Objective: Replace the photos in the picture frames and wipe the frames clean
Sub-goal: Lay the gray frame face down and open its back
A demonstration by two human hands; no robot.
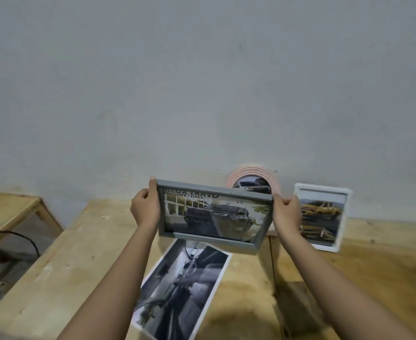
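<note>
I hold a grey rectangular picture frame (214, 215) up above the wooden table (79, 253), its front facing me with a photo of a dark pickup truck inside. My left hand (145, 207) grips the frame's left edge and my right hand (286, 213) grips its right edge. A loose black-and-white photo print (180, 290) lies flat on the table below the frame. Behind the frame a round pink frame (252, 179) leans against the wall, partly hidden. To the right, a white frame (322, 218) with a yellow car photo stands against the wall.
The grey wall (202, 82) rises right behind the table. A lower wooden shelf (8, 209) stands to the left, with a black cable (18, 238) beneath it. The table's left edge drops off toward the floor.
</note>
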